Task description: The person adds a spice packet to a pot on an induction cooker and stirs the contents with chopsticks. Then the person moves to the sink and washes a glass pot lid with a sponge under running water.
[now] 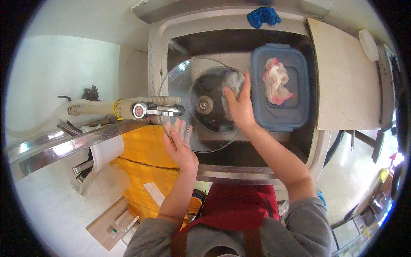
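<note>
A round clear glass pot lid (175, 80) with a thin metal rim is over the sink (218, 59). My left hand (181, 147) grips its near left edge, with the thumb on top and the fingers seen through the glass underneath. A small hole shows in the lid near those fingertips. My right hand (240, 109) presses a crumpled grey scrubbing cloth (233, 80) to the right part of the lid; its exact material is blurred. Below the glass, the sink's drain (204, 104) shows through.
A chrome faucet (160, 110) reaches over the lid's left side. Right of my hand lies a blue-grey plastic lid (257, 119) bearing a white and pink cloth (276, 82). A blue cloth (264, 16) rests on the far rim, and a pale board (346, 80) lies at right.
</note>
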Motion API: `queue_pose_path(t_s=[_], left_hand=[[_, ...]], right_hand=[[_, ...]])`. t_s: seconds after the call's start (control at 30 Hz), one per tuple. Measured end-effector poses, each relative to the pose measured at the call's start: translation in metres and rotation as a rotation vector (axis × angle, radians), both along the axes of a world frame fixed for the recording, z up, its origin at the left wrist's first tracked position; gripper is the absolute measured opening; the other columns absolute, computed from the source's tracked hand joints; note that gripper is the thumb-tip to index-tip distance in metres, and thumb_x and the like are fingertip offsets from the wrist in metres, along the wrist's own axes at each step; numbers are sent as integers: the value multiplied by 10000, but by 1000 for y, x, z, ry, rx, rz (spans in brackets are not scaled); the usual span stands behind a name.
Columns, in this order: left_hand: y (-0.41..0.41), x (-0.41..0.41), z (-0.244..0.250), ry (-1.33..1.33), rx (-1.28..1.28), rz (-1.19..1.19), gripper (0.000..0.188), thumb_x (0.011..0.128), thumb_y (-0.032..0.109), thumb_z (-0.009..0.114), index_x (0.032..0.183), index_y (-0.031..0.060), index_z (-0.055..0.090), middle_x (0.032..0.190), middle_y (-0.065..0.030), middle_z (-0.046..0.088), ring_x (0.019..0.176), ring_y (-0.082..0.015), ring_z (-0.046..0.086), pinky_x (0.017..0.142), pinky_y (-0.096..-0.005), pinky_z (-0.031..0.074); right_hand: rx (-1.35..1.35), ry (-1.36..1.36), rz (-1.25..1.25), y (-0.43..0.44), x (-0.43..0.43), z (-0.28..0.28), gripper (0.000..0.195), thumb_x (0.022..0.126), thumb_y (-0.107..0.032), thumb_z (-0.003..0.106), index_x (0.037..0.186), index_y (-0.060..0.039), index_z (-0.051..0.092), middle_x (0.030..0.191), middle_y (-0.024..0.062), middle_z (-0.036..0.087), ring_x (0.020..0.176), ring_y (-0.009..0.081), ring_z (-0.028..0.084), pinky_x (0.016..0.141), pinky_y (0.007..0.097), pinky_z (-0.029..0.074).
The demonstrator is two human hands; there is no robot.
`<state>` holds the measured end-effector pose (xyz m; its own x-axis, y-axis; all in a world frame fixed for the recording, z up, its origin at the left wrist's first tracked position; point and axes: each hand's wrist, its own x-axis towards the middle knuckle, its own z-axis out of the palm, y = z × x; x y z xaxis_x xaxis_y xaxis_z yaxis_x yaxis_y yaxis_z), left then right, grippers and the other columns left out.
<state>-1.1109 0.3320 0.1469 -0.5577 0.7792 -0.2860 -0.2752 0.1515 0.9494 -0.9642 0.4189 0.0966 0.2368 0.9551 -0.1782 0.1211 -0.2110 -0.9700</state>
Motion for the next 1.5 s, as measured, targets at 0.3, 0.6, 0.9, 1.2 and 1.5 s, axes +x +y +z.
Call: queue_pose_path(t_s=[0.3, 0.6, 0.9, 1.2, 1.5], left_hand=[[-3, -29, 4, -272, 77, -132, 460, 985, 298, 316, 1400, 134, 204, 1396, -133, 329, 1265, -297, 354, 1032, -431, 314], [-3, -29, 10, -359, -16, -201, 645, 895, 560, 369, 1424, 256, 158, 1466, -138, 187, 1329, -368, 214, 1012, -572, 285], [-10, -42, -9, -560, 43, -190, 555, 933, 515, 303, 1421, 286, 169, 1463, -61, 231, 1323, -329, 246, 1046, -554, 222], [-3, -26, 5, -355, 65, -149, 598, 930, 259, 484, 1424, 236, 146, 1429, -109, 290, 1291, -320, 307, 979, -581, 322], [-6, -21, 6, -429, 105, -209, 568, 940, 404, 393, 1431, 263, 145, 1458, -54, 247, 1323, -274, 258, 1065, -482, 232]], right_hand=[[355, -374, 519, -66, -89, 7, 504, 801, -198, 576, 1283, -91, 473, 1373, 240, 325, 1240, 409, 351, 1038, 512, 264], [228, -728, 165, 32, -71, -57, 406, 860, -282, 520, 1260, -211, 513, 1366, 171, 359, 1264, 373, 318, 987, 627, 226], [338, -358, 647, -75, -111, 27, 468, 824, -287, 556, 1273, -170, 497, 1422, 164, 268, 1302, 360, 271, 1027, 612, 157], [264, -804, 202, 28, -35, -80, 495, 846, -266, 554, 1314, -161, 435, 1378, 152, 345, 1260, 350, 332, 1004, 571, 259], [185, -402, 608, -106, -66, 33, 527, 816, -247, 577, 1314, -148, 438, 1398, 196, 292, 1255, 399, 322, 1017, 564, 247]])
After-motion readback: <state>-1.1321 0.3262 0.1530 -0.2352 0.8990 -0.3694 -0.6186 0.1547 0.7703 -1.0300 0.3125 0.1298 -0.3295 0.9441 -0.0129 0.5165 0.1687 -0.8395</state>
